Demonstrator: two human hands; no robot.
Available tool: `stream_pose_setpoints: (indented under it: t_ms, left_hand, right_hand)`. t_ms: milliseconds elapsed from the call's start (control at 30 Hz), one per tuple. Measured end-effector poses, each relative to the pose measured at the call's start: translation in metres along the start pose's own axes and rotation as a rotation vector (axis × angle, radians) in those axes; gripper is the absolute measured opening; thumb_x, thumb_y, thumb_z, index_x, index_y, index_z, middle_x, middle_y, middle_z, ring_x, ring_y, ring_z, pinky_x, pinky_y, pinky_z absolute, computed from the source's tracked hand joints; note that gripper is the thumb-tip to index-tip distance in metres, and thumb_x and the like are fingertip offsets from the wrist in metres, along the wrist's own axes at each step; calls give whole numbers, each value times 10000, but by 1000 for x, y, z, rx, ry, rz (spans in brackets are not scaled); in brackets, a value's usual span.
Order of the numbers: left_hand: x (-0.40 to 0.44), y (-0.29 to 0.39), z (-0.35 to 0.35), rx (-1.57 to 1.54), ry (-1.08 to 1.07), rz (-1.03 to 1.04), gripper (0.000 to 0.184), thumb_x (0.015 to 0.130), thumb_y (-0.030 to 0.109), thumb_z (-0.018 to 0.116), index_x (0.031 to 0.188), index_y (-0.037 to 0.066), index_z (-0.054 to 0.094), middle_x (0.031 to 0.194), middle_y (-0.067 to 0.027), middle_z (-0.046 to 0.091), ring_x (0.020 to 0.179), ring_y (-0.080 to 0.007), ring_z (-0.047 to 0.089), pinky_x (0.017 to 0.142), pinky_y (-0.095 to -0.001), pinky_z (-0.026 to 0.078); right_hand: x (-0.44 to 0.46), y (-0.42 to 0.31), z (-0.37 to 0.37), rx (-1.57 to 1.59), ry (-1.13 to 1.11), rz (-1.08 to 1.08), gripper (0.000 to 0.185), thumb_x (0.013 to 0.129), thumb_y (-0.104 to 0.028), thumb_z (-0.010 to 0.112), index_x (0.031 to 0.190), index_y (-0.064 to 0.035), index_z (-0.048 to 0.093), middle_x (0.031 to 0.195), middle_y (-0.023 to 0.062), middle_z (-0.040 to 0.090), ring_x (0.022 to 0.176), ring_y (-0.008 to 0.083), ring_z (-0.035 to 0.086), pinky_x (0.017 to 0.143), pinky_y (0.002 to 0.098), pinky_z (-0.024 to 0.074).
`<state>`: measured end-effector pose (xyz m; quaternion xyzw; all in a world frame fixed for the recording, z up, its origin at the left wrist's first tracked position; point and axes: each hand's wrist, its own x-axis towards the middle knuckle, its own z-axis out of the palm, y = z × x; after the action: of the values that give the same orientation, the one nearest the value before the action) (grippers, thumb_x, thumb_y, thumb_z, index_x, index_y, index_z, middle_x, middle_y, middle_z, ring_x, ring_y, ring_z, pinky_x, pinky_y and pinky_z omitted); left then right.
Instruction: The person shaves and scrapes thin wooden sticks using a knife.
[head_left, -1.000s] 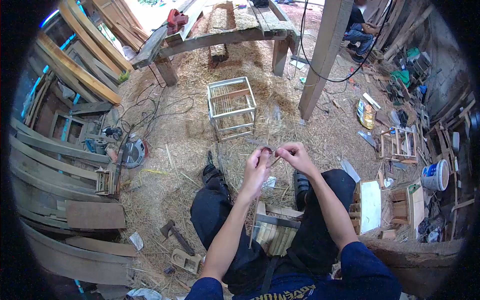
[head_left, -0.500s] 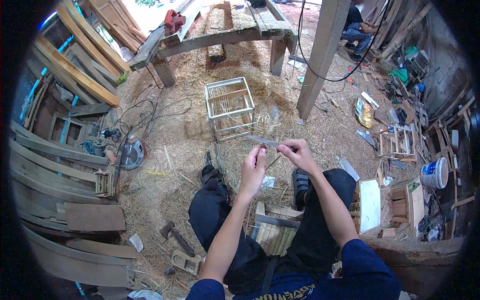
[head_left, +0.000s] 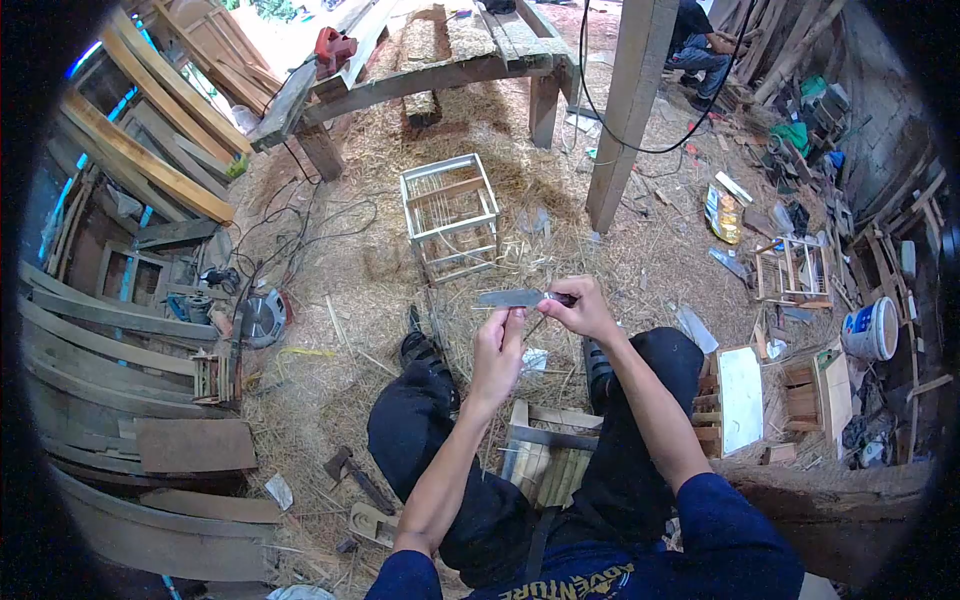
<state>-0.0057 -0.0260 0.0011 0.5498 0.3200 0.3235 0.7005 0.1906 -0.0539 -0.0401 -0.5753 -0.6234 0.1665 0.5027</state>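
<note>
Head view. My right hand (head_left: 570, 303) grasps the dark handle of a knife with a flat, grey metal blade (head_left: 510, 298); the blade lies nearly level in front of me, above the shavings-strewn floor (head_left: 330, 370), its tip toward my left. My left hand (head_left: 497, 350) is pinched, thumb to fingers, just below the blade, on a slender brown wooden stick (head_left: 538, 326), of which only a short length shows between the hands. Whether my thumb touches the blade, I cannot tell.

Handling, as judged: the knife is light and stiff, best taken by its handle; the stick is very light, springy and liable to snap, best pinched near the part being worked.

Count: two hands, one knife, one visible stick; one pale, openwork wooden frame (head_left: 455, 226) ahead; one slatted wooden piece (head_left: 550, 475) between my legs; one dark-headed tool with a wooden handle (head_left: 368, 488) to my left; one white plastic bucket with a blue label (head_left: 868, 332) to my right; one rough timber worktop (head_left: 430, 85) beyond, bearing one red tool (head_left: 333, 50).
</note>
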Motion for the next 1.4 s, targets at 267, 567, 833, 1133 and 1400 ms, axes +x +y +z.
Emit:
stream_pose_setpoints:
  t_ms: [267,567,833,1133,1400]
  left_hand:
    - [-13,18,-12,-216,-37,-163,240,1063,350,487,1041,114,522,637,89,313,445,1,255,372,-197,162]
    - [-2,8,-9,-254,-85,-226,241,1082,329,444,1080,95,501,656,75,339,466,-14,298,394,-207,225]
    - [10,-4,4,-191,-98,-198,222,1081,312,429,1174,121,495,691,52,366,454,-26,309,386,-211,213]
    - [6,-6,6,-105,-76,-217,182,1066,322,445,1020,147,459,668,57,351,426,-40,260,365,-218,189]
    - [-1,3,6,-177,-123,-279,173,1062,335,438,976,184,440,632,76,322,418,-26,256,352,-214,175]
  right_hand:
    - [2,13,-23,-336,58,81,482,836,-494,753,670,-50,667,528,97,535,461,209,471,486,357,383]
    - [-18,5,-16,129,-47,316,479,939,-396,672,700,18,637,565,28,500,578,87,445,528,322,358]
    - [-4,-3,3,194,-81,211,475,922,-403,693,699,12,630,556,51,454,556,111,403,516,326,327]
    - [-3,-8,-9,10,-46,99,462,818,-468,772,675,-36,692,513,82,512,470,166,458,477,335,353]
    - [-7,-2,-27,-195,-10,55,500,763,-561,784,686,-71,720,514,84,551,457,233,531,484,347,400]
